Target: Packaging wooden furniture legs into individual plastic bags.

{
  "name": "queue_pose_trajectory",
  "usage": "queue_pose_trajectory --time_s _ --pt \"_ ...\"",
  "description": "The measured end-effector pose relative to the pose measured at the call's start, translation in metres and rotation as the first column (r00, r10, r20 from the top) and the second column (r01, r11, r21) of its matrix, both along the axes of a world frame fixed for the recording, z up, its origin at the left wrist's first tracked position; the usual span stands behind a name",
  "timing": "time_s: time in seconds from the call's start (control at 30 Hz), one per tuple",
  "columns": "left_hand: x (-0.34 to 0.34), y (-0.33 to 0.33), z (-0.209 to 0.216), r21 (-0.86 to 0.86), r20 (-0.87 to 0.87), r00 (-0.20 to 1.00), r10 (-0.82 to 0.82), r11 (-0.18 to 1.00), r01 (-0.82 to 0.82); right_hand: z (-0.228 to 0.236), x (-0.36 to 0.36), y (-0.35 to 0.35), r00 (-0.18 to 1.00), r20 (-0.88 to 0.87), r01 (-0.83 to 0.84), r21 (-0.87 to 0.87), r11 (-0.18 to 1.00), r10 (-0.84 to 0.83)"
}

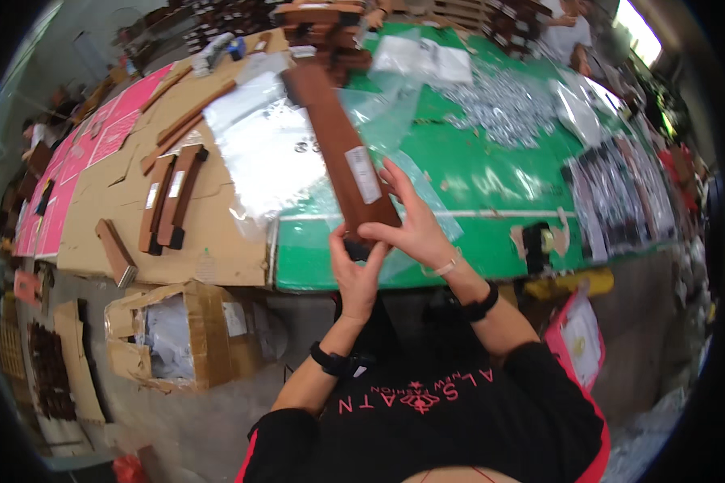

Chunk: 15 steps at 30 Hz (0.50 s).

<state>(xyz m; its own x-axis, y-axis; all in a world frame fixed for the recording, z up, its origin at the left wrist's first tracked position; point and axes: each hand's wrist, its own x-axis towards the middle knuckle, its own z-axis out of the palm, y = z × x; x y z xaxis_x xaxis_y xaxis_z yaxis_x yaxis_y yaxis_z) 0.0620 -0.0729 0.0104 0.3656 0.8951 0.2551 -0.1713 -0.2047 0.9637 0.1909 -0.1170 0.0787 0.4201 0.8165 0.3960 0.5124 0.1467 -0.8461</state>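
A long reddish-brown wooden furniture piece (337, 141) slants up and away from me above the table, with a white label near its close end. My left hand (355, 278) closes around the near end from below, beside a black end piece (358, 248). On the same end, my right hand (417, 230) grips with the thumb across the top face and the fingers along the right edge. The far end also looks dark and is slightly blurred. Below it lie clear plastic bags (258, 153).
Two labelled wooden pieces (167, 201) and a shorter one (116, 251) lie on cardboard at left. Small metal-looking packets (503, 105) are heaped at back right, near bagged parts (623, 197). More brown pieces (322, 32) are stacked behind. An open carton (205, 338) stands below the table edge.
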Motion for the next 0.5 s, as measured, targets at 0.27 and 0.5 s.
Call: queue_pose_trajectory --time_s 0.27,0.5 --pt "-0.017 -0.024 -0.003 0.465 -0.518 0.821 -0.239 0.727 0.505 -0.006 0.03 -0.052 0.954 0.076 0.286 0.068 0.956 -0.29" --pt "-0.066 0.028 -0.019 0.6 -0.759 0.649 0.052 0.442 0.667 -0.007 0.045 -0.051 0.951 0.271 0.188 -0.112 0.976 -0.152"
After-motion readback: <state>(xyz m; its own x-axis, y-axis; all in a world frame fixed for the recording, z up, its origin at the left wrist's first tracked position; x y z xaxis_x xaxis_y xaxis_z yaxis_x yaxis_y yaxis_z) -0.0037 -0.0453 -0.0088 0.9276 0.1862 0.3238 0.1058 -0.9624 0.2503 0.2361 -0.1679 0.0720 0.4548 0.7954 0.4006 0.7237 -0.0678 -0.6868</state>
